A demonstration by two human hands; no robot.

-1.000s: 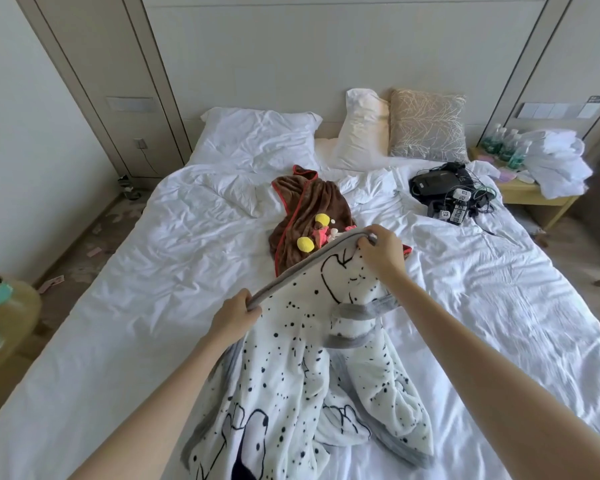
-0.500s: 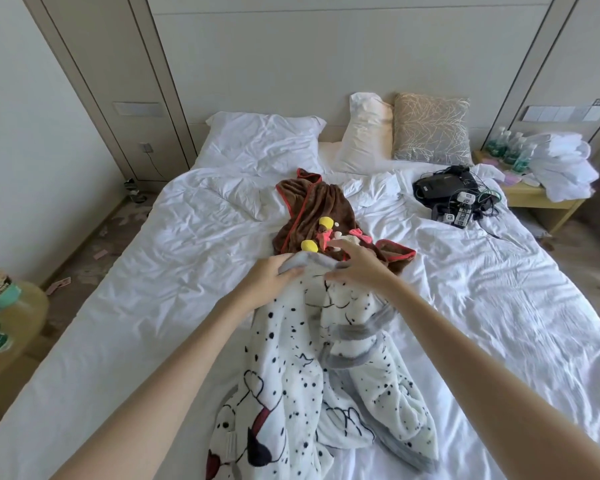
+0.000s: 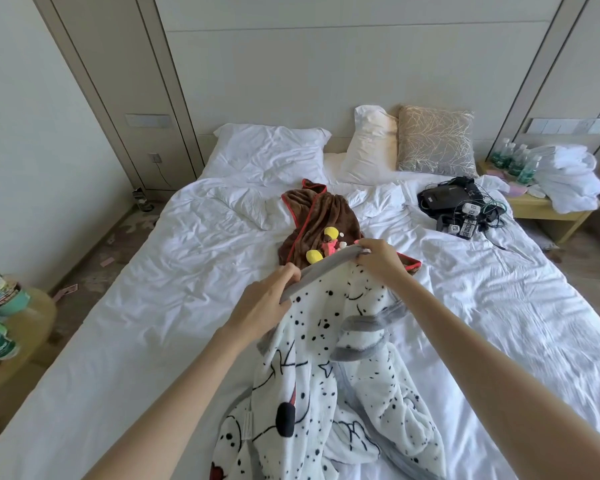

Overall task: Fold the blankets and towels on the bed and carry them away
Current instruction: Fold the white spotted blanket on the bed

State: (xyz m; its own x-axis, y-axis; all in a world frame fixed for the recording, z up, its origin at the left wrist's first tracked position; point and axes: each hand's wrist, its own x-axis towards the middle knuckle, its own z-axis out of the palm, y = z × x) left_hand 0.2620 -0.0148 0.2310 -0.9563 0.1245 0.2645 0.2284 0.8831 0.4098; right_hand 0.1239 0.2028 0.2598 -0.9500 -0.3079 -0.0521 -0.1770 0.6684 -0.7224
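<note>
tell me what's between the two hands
In the head view, the grey hem of the spotted blanket spans from the left hand to the right hand, both gripping it. Nothing else lies between them; the brown towel sits beyond.

Spotted blanket point(image 3: 326, 344) — lower end cut off.

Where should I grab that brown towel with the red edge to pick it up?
Pinch the brown towel by its red-trimmed far corner, coming from the far side: that corner lies free, while its near end is hidden behind the spotted blanket.
</note>
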